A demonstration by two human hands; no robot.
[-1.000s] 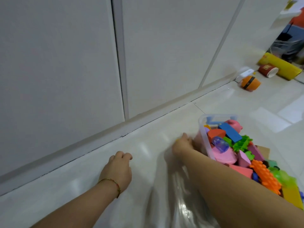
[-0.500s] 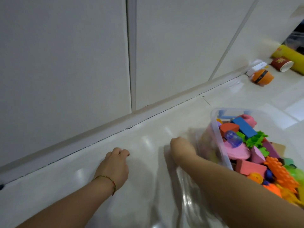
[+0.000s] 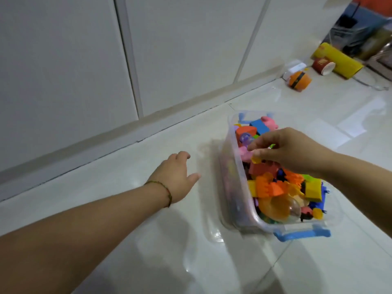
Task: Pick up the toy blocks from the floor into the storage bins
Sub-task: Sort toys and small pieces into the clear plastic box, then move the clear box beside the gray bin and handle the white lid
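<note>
One wide-angle camera, worn on the head, looks forward and down at the glossy floor (image 3: 137,251) from close above. It faces the white wall (image 3: 63,60), whose base runs diagonally from near left to far right. The storage bin (image 3: 230,187) lies near, right of centre; far right sits a yellow roll (image 3: 339,60).

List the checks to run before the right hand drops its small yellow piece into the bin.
1. Grip: the right hand pinches the small yellow piece: ok.
2. Position: the piece hangs over the open top of the clear bin: ok.
3. Lid: none on the bin: ok.
4. Clearance: the left hand is beside the bin, apart from it: ok.
5. Room among the heaped blocks: cannot tell.
</note>
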